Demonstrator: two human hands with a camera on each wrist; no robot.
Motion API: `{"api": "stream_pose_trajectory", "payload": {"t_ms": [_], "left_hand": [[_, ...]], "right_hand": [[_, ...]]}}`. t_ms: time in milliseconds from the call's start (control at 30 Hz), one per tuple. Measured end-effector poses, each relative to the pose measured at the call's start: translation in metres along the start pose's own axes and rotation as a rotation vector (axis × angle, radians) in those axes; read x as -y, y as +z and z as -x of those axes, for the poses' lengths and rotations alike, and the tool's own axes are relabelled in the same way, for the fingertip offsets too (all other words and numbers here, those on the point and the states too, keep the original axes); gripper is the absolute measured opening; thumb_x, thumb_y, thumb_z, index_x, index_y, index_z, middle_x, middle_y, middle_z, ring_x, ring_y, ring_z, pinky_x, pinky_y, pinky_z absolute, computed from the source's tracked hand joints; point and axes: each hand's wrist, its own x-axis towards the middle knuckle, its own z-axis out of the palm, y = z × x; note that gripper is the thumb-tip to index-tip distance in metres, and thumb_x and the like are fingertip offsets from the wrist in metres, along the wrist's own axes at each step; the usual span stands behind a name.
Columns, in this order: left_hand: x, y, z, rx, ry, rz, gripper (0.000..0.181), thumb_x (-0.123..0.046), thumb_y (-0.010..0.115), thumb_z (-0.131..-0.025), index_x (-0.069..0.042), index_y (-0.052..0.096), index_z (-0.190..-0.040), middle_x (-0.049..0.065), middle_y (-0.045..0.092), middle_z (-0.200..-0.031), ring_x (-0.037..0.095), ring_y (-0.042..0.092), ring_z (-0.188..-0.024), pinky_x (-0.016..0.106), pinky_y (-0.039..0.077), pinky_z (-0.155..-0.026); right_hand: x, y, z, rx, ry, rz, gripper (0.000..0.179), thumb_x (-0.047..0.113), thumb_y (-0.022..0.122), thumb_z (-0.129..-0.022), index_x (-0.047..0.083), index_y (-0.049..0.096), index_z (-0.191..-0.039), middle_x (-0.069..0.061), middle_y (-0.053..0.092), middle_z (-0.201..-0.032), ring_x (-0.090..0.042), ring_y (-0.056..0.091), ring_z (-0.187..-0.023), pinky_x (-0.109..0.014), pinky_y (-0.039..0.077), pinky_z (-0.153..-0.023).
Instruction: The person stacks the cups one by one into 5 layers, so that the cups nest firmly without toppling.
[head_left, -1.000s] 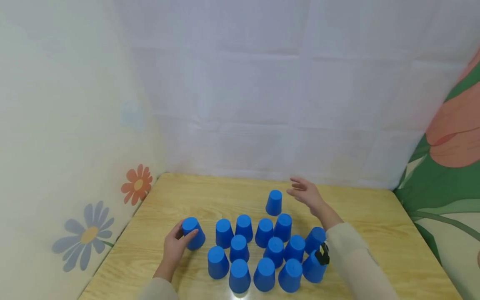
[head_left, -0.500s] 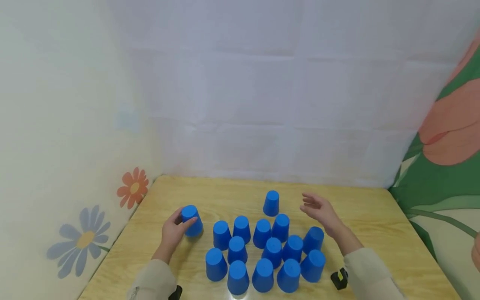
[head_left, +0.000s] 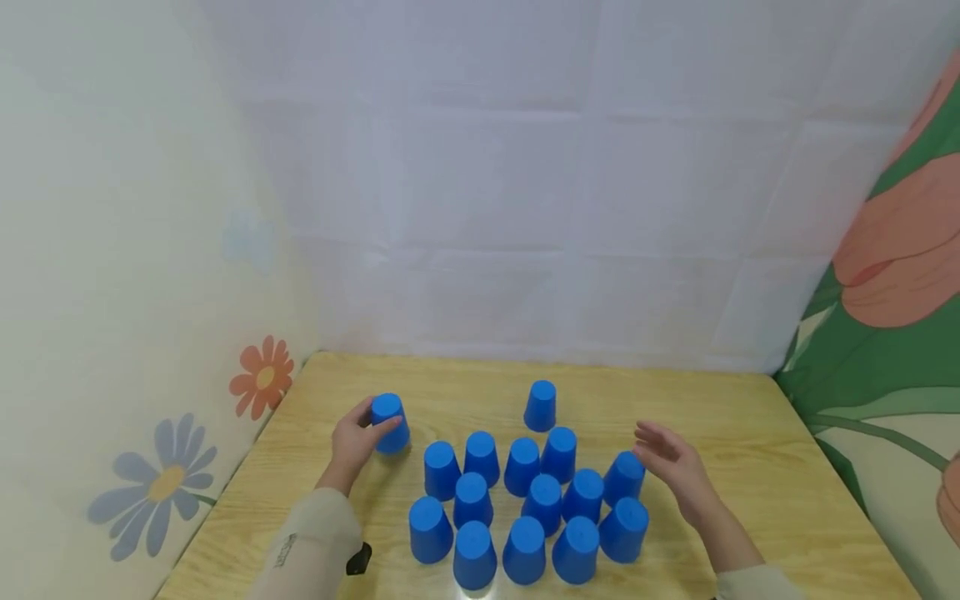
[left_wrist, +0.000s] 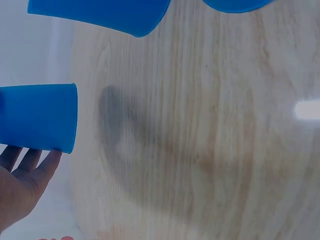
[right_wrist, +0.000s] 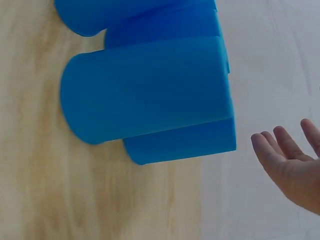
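My left hand grips an upside-down blue cup at the left of the group, thumb on the near side. In the left wrist view this held cup hangs above its shadow on the wood, the fingers along its side. My right hand holds nothing, its fingers loosely extended beside the rightmost back cup. The right wrist view shows that hand apart from the blue cups. Farther back, a single blue cup stands upside down on the table.
Several upside-down blue cups stand close together in loose rows at the table's front middle. The wooden table meets a white cloth at the back. Flower-patterned walls flank it at left and right.
My left hand has carried its cup away from me, toward the back of the table. My right hand has drawn back and to the right, from beside the far cup to near the rightmost cups.
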Motion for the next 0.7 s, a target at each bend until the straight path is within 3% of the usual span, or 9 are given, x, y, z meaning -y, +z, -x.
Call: {"api": "stream_pose_trajectory", "payload": {"t_ms": [233, 467, 533, 700], "left_hand": [[-0.013, 0.009, -0.011, 0.0, 0.016, 0.047, 0.063, -0.032, 0.065, -0.076, -0.004, 0.041, -0.126, 0.018, 0.04, -0.126, 0.033, 0.034, -0.116, 0.045, 0.031, -0.093], [-0.025, 0.022, -0.022, 0.01, -0.004, 0.084, 0.063, -0.031, 0.066, -0.075, -0.005, 0.04, -0.127, 0.017, 0.04, -0.126, 0.033, 0.035, -0.116, 0.045, 0.032, -0.092], [-0.028, 0.026, -0.025, 0.013, -0.002, 0.087, 0.063, -0.031, 0.066, -0.076, -0.006, 0.041, -0.127, 0.017, 0.041, -0.126, 0.032, 0.035, -0.116, 0.045, 0.032, -0.092], [-0.034, 0.036, -0.029, 0.019, 0.027, 0.104, 0.061, -0.03, 0.067, -0.075, -0.006, 0.043, -0.126, 0.016, 0.043, -0.124, 0.032, 0.038, -0.114, 0.046, 0.032, -0.092]], "right_hand": [[-0.017, -0.004, 0.019, -0.084, 0.05, 0.004, 0.051, 0.024, 0.058, -0.083, 0.004, 0.039, -0.126, -0.019, 0.042, -0.124, -0.031, 0.041, -0.111, -0.042, 0.037, -0.088], [-0.09, -0.015, 0.015, -0.128, 0.076, 0.013, 0.056, 0.033, 0.059, -0.081, 0.014, 0.038, -0.129, -0.007, 0.045, -0.123, -0.011, 0.048, -0.104, -0.028, 0.043, -0.082], [-0.089, -0.012, 0.021, -0.124, 0.099, 0.027, 0.056, 0.033, 0.058, -0.081, 0.014, 0.037, -0.13, -0.009, 0.044, -0.124, -0.016, 0.046, -0.107, -0.033, 0.042, -0.085], [-0.051, 0.001, 0.044, -0.077, 0.165, 0.065, 0.062, 0.031, 0.059, -0.081, 0.006, 0.03, -0.131, -0.024, 0.036, -0.127, -0.038, 0.034, -0.115, -0.05, 0.034, -0.088]]}}
